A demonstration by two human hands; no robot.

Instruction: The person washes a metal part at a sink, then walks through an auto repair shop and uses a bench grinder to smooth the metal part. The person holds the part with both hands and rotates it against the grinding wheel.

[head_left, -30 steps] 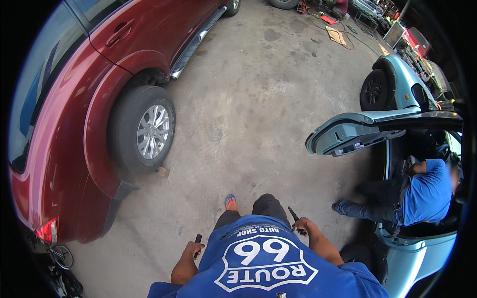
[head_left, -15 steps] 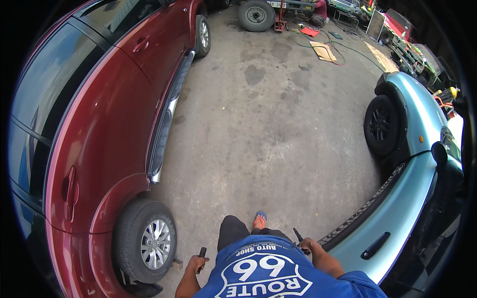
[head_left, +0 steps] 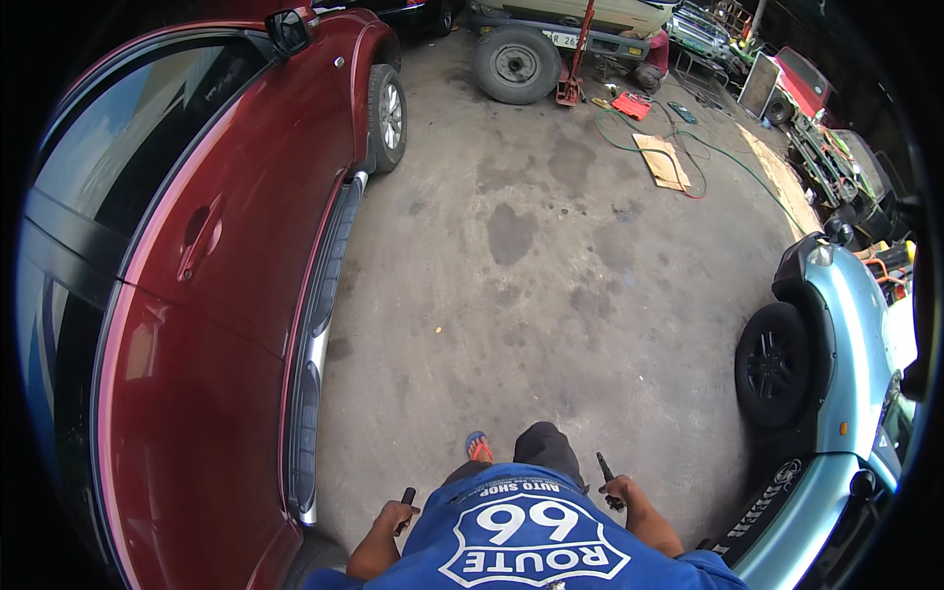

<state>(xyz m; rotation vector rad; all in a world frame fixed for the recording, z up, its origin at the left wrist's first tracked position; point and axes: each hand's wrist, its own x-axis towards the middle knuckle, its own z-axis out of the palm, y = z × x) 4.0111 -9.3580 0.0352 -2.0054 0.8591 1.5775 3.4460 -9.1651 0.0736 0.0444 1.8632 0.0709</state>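
- The left hand [head_left: 397, 515] has its fingers curled around a short dark handle [head_left: 408, 496], whose end stands up above the fist.
- The right hand [head_left: 619, 487] is likewise closed around a slim dark tool [head_left: 603, 464], which points forward and slightly to the left. What kind of tool it is, I cannot tell.
- Both held things are near the lower edge, one at each side of the blue shirt [head_left: 536, 536], well apart from each other.
- Compared with half a second ago, both grips are the same, but the view has advanced between the cars: the side mirror [head_left: 287, 32] of the red car [head_left: 197, 393] is now visible, and its front wheel [head_left: 387, 120] appears lower.
- The front wheel of the light blue car [head_left: 857, 329] also appears lower now.
- The sandalled foot [head_left: 479, 448] is now left of the bent knee [head_left: 547, 450]; before, it was right of the other knee.
- Counted: two hands, two held things, one foot, one red jack [head_left: 569, 87] beside one far wheel [head_left: 516, 65], one red case [head_left: 631, 105], one crouching person [head_left: 650, 72].
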